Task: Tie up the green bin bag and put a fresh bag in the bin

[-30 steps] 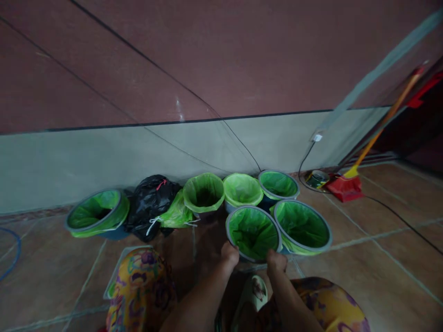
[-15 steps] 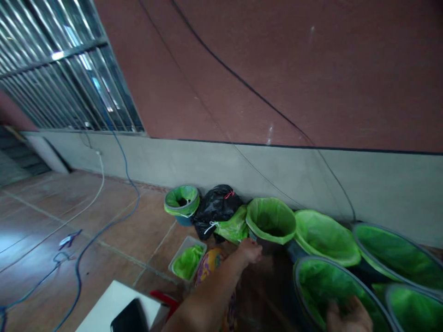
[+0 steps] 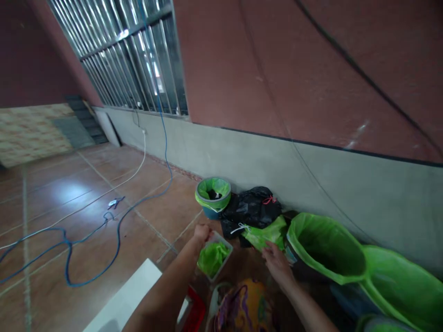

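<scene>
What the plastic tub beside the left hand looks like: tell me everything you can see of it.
The tub is a shallow, roughly rectangular container with rounded corners and pale, see-through walls that look like plastic. It is open at the top, with crumpled, bright green plastic inside. It sits upright on the brown tiled floor. The left hand is at its far end, apparently touching the rim.
</scene>
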Demonstrator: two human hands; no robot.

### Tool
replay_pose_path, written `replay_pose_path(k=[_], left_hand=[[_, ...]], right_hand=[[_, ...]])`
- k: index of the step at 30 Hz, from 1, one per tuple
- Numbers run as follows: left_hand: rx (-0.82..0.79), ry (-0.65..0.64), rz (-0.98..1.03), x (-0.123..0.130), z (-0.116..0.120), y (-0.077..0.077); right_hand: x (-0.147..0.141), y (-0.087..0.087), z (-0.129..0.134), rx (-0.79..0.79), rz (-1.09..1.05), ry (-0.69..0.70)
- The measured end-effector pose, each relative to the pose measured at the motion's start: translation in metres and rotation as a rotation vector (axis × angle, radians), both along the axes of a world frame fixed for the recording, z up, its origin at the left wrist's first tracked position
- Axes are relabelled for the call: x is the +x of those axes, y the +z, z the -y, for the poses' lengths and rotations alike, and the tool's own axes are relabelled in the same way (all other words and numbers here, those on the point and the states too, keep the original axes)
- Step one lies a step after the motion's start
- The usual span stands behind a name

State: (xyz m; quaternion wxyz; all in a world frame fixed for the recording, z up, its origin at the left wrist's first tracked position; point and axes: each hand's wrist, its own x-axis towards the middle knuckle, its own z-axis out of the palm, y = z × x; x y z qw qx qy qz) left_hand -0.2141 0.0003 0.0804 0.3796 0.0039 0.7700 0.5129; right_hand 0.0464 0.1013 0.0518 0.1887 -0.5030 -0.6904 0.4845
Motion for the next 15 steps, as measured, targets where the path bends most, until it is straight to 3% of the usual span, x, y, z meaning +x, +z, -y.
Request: replay_pose_path(k=[4,7,11,15], left_hand=[[-0.019,0.069,0.033,-0.042,0.001,-0.013],[-0.030,0.098,0.045,-0.065,-0.008,-0.019],[-0.056,0.118,0.043,-0.094,-0.035,-0.028],[-0.060,0.121,0.054,-0.126,-0.075,-0.046]], right_hand=[[-0.077,0.009,-0.008,-0.201,-0.053,0.021],[-0.129,0.015,-0.023,-0.333,-0.143,-0.053],[-0.191,0.010,-0.059,-0.419,-0.182,-0.109],[-0.249,-0.008,-0.097,-0.435,-0.180,-0.133]])
